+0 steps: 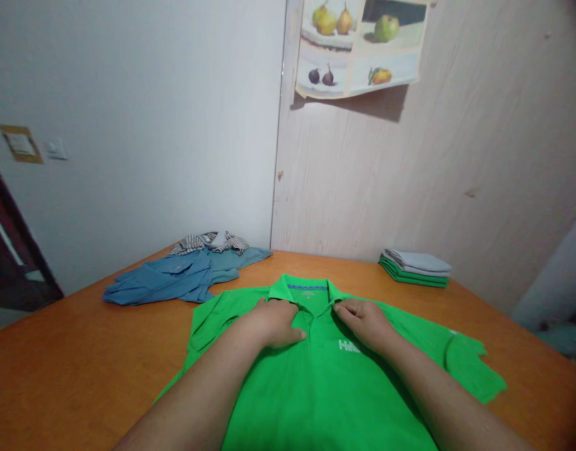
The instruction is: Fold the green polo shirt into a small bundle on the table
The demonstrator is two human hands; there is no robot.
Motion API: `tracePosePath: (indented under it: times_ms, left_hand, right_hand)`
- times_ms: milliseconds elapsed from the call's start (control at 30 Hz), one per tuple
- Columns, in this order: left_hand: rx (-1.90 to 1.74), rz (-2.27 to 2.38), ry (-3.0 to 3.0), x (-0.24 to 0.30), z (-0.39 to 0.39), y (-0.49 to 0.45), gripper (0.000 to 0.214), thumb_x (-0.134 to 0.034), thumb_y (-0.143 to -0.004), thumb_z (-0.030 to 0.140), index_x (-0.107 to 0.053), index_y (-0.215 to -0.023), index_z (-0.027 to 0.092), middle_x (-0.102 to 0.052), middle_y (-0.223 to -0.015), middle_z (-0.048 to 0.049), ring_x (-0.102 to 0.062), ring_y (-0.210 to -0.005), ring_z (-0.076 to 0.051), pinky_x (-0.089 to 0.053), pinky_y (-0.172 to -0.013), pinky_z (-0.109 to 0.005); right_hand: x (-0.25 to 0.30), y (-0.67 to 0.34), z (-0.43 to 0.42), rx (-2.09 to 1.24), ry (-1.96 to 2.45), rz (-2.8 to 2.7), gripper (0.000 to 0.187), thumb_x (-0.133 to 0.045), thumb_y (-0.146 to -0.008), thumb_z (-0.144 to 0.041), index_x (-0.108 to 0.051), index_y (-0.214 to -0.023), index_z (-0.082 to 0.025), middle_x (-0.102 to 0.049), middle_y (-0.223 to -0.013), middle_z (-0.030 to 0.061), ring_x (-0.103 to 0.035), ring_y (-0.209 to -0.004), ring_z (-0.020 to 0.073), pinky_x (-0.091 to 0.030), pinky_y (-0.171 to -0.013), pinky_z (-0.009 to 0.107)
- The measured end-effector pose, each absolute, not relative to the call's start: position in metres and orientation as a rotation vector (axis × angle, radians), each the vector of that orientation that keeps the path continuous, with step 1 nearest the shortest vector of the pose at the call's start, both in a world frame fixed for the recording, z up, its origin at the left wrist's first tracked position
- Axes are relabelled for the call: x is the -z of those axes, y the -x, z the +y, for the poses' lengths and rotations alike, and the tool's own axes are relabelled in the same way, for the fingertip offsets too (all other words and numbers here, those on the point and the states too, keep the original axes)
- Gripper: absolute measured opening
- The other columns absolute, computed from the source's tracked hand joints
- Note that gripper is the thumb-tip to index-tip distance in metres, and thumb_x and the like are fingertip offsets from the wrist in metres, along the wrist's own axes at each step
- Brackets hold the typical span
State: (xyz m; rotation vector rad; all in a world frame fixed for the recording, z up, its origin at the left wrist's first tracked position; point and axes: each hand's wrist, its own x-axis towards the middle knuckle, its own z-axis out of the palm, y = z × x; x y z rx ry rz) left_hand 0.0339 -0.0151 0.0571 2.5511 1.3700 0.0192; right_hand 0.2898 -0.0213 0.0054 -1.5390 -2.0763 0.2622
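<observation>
A bright green polo shirt [316,382] lies front up, spread on the table, its collar away from me and white lettering on the chest. My left hand [279,324] rests on the shirt by the left collar flap, thumb stretched apart from the fingers; some fingertips are hidden. At the other collar flap, my right hand [366,321] is closed, thumb and fingers pinching the collar's tip. The shirt's right sleeve [473,363] lies spread out with a fold in it. The lower part of the shirt runs out of view between my forearms.
On the orange table [81,363], loose blue clothes [175,275] and a striped garment [210,242] lie at the back left. A stack of folded green and grey clothes [415,268] sits at the back right. Behind stands a wall with a fruit poster [358,53].
</observation>
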Motion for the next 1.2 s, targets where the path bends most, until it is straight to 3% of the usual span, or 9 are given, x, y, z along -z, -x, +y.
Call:
tracePosePath:
  times_ms: [100, 233, 367, 467, 567, 733, 967, 1200]
  left_hand:
    - [-0.152, 1.401, -2.560, -0.059, -0.014, -0.035, 0.039, -0.063, -0.081, 0.049, -0.070, -0.109, 0.023, -0.071, -0.117, -0.0143, -0.063, -0.112, -0.037, -0.046, -0.096, -0.047]
    - [-0.258, 1.380, -2.554, -0.055, -0.012, -0.036, 0.046, -0.063, -0.083, 0.046, -0.064, -0.123, 0.023, -0.067, -0.128, -0.0134, -0.061, -0.117, -0.035, -0.047, -0.097, -0.044]
    - [-0.074, 1.298, -2.546, -0.050, -0.013, -0.036, 0.070, -0.062, -0.084, 0.049, -0.047, -0.146, 0.023, -0.048, -0.152, -0.0139, -0.047, -0.135, -0.037, -0.038, -0.110, -0.050]
    - [0.033, 1.278, -2.530, -0.050, -0.017, -0.036, 0.079, -0.062, -0.084, 0.052, -0.039, -0.153, 0.021, -0.039, -0.157, -0.0148, -0.041, -0.140, -0.040, -0.032, -0.113, -0.059]
    - [0.024, 1.256, -2.540, -0.052, -0.020, -0.039, 0.074, -0.059, -0.086, 0.052, -0.041, -0.151, 0.022, -0.042, -0.156, -0.0144, -0.040, -0.140, -0.040, -0.027, -0.115, -0.062]
    - [-0.032, 1.234, -2.559, -0.054, -0.024, -0.043, 0.065, -0.055, -0.090, 0.049, -0.043, -0.149, 0.024, -0.042, -0.156, -0.0121, -0.039, -0.142, -0.036, -0.027, -0.117, -0.056]
    - [0.041, 1.359, -2.605, -0.048, -0.027, -0.051, 0.061, -0.041, -0.096, 0.052, -0.043, -0.150, 0.023, -0.046, -0.152, -0.0154, -0.043, -0.137, -0.040, -0.030, -0.110, -0.065]
    - [-0.016, 1.415, -2.719, -0.043, -0.028, -0.058, 0.064, -0.040, -0.095, 0.060, -0.051, -0.144, 0.021, -0.056, -0.139, -0.0170, -0.049, -0.128, -0.039, -0.040, -0.105, -0.057]
  right_hand:
    - [-0.004, -0.288, -0.022, -0.299, 1.485, -2.096, 0.037, -0.044, -0.095, -0.044, -0.075, -0.087, -0.026, -0.077, -0.101, 0.0031, -0.068, -0.094, 0.0226, -0.048, -0.084, 0.033]
    - [-0.002, -0.288, -0.022, -0.277, 1.468, -2.134, 0.037, -0.046, -0.095, -0.043, -0.076, -0.107, -0.025, -0.074, -0.117, 0.0054, -0.067, -0.108, 0.0240, -0.048, -0.095, 0.036]
    - [-0.002, -0.287, -0.022, -0.210, 1.512, -2.177, 0.038, -0.046, -0.095, -0.042, -0.074, -0.115, -0.025, -0.073, -0.120, 0.0061, -0.067, -0.108, 0.0236, -0.048, -0.095, 0.034]
    - [-0.005, -0.283, -0.026, -0.151, 1.552, -2.220, 0.038, -0.045, -0.097, -0.041, -0.073, -0.116, -0.024, -0.073, -0.119, 0.0064, -0.067, -0.107, 0.0237, -0.048, -0.094, 0.034]
    - [-0.011, -0.276, -0.032, -0.103, 1.579, -2.241, 0.036, -0.045, -0.097, -0.040, -0.074, -0.113, -0.026, -0.074, -0.117, 0.0060, -0.067, -0.105, 0.0234, -0.048, -0.091, 0.032]
    - [-0.016, -0.269, -0.037, -0.084, 1.563, -2.247, 0.034, -0.044, -0.097, -0.038, -0.074, -0.109, -0.026, -0.074, -0.113, 0.0060, -0.068, -0.102, 0.0227, -0.048, -0.088, 0.031]
    - [-0.011, -0.269, -0.036, -0.100, 1.551, -2.268, 0.043, -0.046, -0.096, -0.040, -0.067, -0.128, -0.020, -0.069, -0.126, 0.0100, -0.064, -0.113, 0.0250, -0.047, -0.097, 0.035]
    - [-0.010, -0.267, -0.036, -0.116, 1.446, -2.288, 0.049, -0.048, -0.095, -0.040, -0.060, -0.136, -0.017, -0.063, -0.135, 0.0123, -0.058, -0.123, 0.0264, -0.045, -0.105, 0.040]
